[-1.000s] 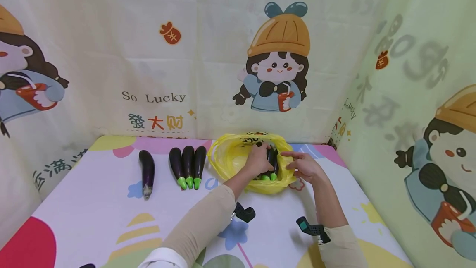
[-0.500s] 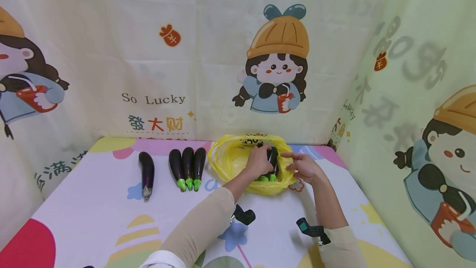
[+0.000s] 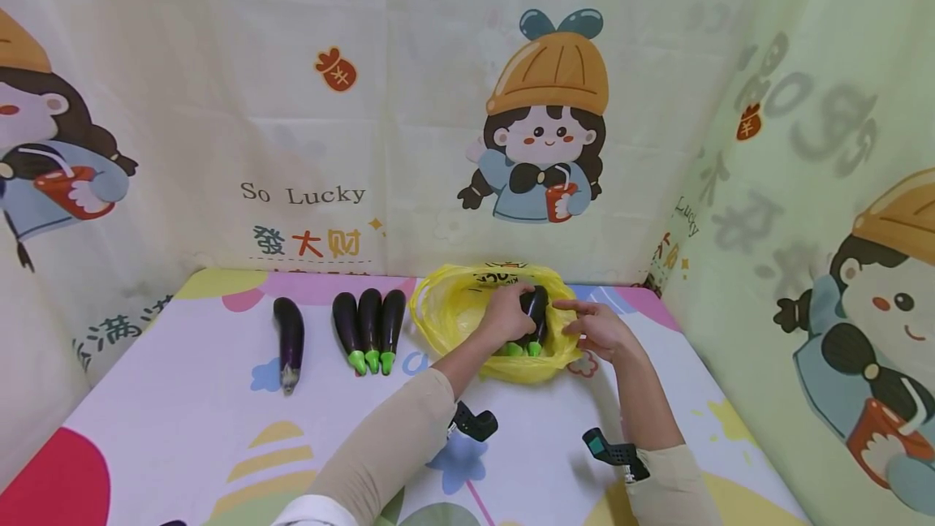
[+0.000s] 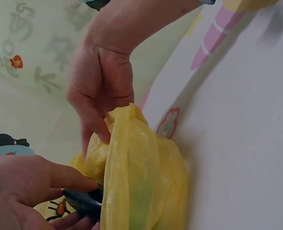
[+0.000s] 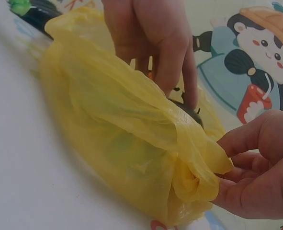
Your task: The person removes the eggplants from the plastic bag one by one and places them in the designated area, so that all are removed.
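A yellow plastic bag point(image 3: 445, 323) lies with its mouth spread toward me. My left hand point(image 3: 509, 313) reaches inside and grips a dark purple eggplant point(image 4: 83, 199) between thumb and fingers. Beside it in the bag rests another eggplant point(image 3: 537, 319), its green stem end toward me. At the bag's right rim my right hand point(image 3: 601, 326) pinches the plastic; the right wrist view shows thumb and fingers point(image 5: 242, 141) on the bunched edge. The bag's lower contents are hidden, showing only as a green tint through the film.
Left of the bag, three eggplants point(image 3: 370, 331) lie side by side on the printed tablecloth point(image 3: 183, 404). A single curved eggplant point(image 3: 289, 339) with a dull stem end lies farther left. Printed curtains point(image 3: 424, 144) stand behind and at both sides.
My left hand stays in the bag with slight finger shifts, and the eggplants by it have shifted a little. The right hand keeps its place at the rim.
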`<act>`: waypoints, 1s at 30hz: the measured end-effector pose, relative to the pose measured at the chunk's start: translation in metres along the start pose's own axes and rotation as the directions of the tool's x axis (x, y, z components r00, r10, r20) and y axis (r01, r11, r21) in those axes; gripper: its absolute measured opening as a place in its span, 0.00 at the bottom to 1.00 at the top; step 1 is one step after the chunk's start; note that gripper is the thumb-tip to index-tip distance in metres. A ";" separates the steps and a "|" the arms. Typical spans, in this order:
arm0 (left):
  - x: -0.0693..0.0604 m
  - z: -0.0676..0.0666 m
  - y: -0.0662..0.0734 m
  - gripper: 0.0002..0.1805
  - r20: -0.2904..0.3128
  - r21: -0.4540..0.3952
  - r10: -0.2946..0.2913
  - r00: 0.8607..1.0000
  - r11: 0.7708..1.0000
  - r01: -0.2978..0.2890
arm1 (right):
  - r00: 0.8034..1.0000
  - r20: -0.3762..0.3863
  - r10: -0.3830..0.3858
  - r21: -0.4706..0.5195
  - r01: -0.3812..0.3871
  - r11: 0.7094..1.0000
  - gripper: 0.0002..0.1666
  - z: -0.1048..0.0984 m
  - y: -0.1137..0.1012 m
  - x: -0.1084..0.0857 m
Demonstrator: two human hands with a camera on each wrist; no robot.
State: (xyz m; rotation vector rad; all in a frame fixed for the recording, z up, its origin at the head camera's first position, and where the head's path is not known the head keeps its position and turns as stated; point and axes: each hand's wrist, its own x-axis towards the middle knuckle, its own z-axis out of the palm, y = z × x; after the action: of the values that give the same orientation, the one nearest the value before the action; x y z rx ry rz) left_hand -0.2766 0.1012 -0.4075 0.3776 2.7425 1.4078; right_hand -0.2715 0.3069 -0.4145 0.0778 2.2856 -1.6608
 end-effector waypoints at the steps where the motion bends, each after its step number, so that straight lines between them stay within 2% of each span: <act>1: 0.000 -0.001 0.000 0.38 0.003 -0.016 -0.002 1.000 1.000 0.002 | 1.000 0.002 0.001 0.002 -0.001 1.000 0.32 0.000 0.000 0.000; 15: 0.000 -0.015 -0.009 0.37 -0.050 -0.140 0.010 0.999 0.990 -0.017 | 1.000 0.007 0.013 -0.002 -0.013 1.000 0.33 0.001 0.001 0.002; 19: -0.002 -0.021 -0.010 0.37 -0.043 -0.157 0.009 0.999 0.987 -0.015 | 1.000 0.012 0.019 0.004 -0.019 1.000 0.33 0.001 0.001 0.001; 25: -0.006 -0.033 -0.008 0.38 -0.022 -0.207 -0.032 0.999 0.978 0.026 | 1.000 0.012 0.016 0.005 -0.016 1.000 0.33 0.002 0.000 0.001; 30: -0.011 -0.045 -0.007 0.38 0.004 -0.252 -0.025 1.000 0.967 0.025 | 1.000 0.014 0.018 0.005 -0.019 1.000 0.33 0.002 -0.001 0.001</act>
State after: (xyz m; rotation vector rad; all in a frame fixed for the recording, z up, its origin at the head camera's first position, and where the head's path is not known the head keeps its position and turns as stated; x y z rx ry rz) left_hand -0.2740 0.0590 -0.3875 0.3288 2.5128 1.7207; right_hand -0.2720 0.3045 -0.4142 0.0876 2.2633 -1.6528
